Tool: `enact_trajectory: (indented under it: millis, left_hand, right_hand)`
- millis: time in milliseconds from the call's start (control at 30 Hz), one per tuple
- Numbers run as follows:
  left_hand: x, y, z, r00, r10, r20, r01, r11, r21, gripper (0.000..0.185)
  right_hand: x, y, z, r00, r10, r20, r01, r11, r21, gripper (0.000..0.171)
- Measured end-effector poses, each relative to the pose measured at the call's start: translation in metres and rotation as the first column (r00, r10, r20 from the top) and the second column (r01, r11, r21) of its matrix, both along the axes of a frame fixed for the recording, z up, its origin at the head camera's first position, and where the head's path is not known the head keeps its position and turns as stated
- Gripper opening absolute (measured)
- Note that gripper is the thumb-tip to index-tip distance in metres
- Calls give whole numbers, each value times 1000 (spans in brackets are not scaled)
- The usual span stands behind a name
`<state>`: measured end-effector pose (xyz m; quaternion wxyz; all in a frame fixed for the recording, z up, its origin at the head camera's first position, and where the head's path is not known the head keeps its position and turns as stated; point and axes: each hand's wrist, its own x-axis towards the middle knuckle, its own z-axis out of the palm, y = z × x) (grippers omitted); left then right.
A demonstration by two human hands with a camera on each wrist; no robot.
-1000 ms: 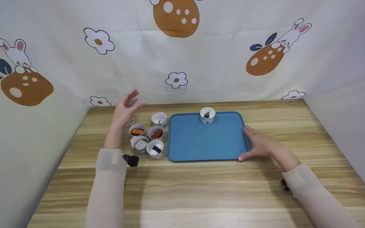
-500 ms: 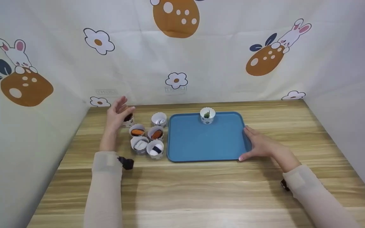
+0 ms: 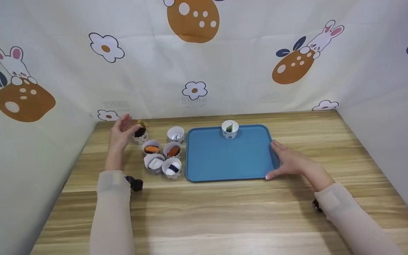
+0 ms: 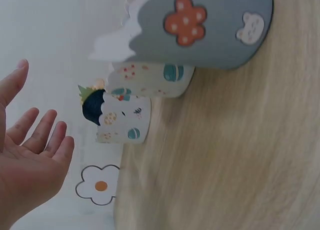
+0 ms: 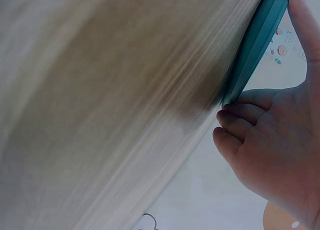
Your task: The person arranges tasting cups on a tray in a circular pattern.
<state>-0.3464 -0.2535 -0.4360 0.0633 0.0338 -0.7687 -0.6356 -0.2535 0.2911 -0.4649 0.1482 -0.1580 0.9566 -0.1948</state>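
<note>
My left hand [image 3: 121,132], fingers spread and relaxed, is beside a patterned paper cup [image 3: 140,137] at the back left. That cup holds a dark, sushi-like piece [image 4: 93,108] with yellow and green on top. In the left wrist view a gap shows between the fingers [image 4: 37,140] and the cup. My right hand [image 3: 289,161] rests against the right side of the blue tray [image 3: 228,156], thumb at the near corner. Its fingertips touch the tray's edge in the right wrist view. A paper cup [image 3: 230,131] with something green inside stands on the tray's far side.
Left of the tray several more paper cups stand close together: one with an orange-topped sushi piece [image 3: 151,149], one with a reddish one [image 3: 173,151], one with a white, black-banded piece [image 3: 173,168]. A cloth wall [image 3: 147,81] rises behind the wooden table [image 3: 204,216].
My left hand has moved left and down toward the table, to the left side of the back-left cup, which now shows more fully. My right hand stays at the tray.
</note>
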Motion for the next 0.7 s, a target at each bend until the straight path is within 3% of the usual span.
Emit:
enact_trajectory:
  millis: [333,700]
  left_hand:
    - [-8,-16,-15,997,-66,40,66,998,8,77]
    - [-11,-25,-26,977,-142,161,143,990,6,85]
  right_hand:
    - [0,0,0,1000,-6,12,6,1000,11,134]
    - [-1,0,-1,1000,6,-3,-6,1000,9,134]
